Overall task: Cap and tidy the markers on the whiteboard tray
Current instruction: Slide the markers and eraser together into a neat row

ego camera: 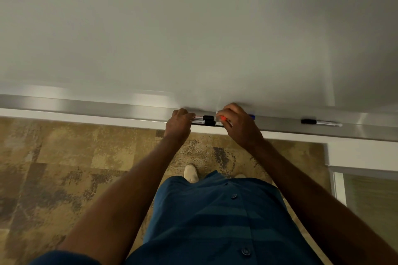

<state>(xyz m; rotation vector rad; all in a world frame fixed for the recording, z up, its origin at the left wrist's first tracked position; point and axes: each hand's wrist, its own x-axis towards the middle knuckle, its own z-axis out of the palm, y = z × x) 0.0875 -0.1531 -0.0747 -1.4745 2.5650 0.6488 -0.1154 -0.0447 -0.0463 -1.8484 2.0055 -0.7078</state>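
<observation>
Hands bunching markers on long silver whiteboard tray (pixel 86 106): left hand (pixel 179 122) clamped on two black-capped white markers (pixel 203 120), right hand (pixel 235 123) pinching red-capped marker (pixel 223 119). Next, likely: fetch lone black-capped marker (pixel 321 122) lying well apart.

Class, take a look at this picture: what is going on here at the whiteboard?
A person stands at a whiteboard, both hands on the tray. The left hand steadies two black-capped markers lying side by side. The right hand holds a marker with red on it next to them, and something blue peeks out behind that hand. Another black-capped marker lies alone further right on the tray.
</observation>
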